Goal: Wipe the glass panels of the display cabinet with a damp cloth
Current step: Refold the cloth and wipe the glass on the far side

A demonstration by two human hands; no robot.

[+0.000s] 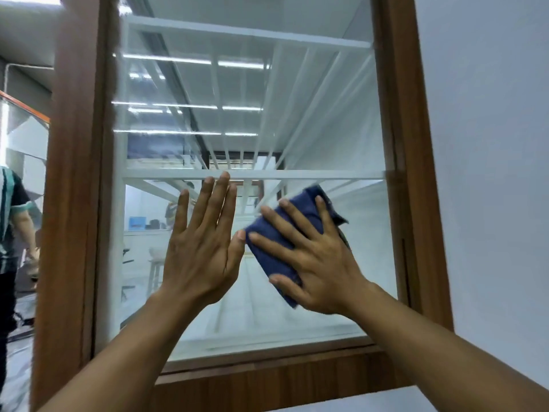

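Note:
A large glass panel (243, 93) in a brown wooden frame (77, 185) fills the view. My left hand (202, 245) lies flat on the glass with straight fingers, left of centre. My right hand (315, 257) presses a folded dark blue cloth (276, 251) flat against the glass just right of the left hand, fingers spread over it. Part of the cloth sticks out above and below the right hand. White shelf bars and reflected ceiling lights show through the glass.
A white wall (487, 144) borders the frame on the right. At the far left a person in a striped shirt (12, 221) stands beyond the frame. The wooden bottom rail (267, 379) runs below the glass.

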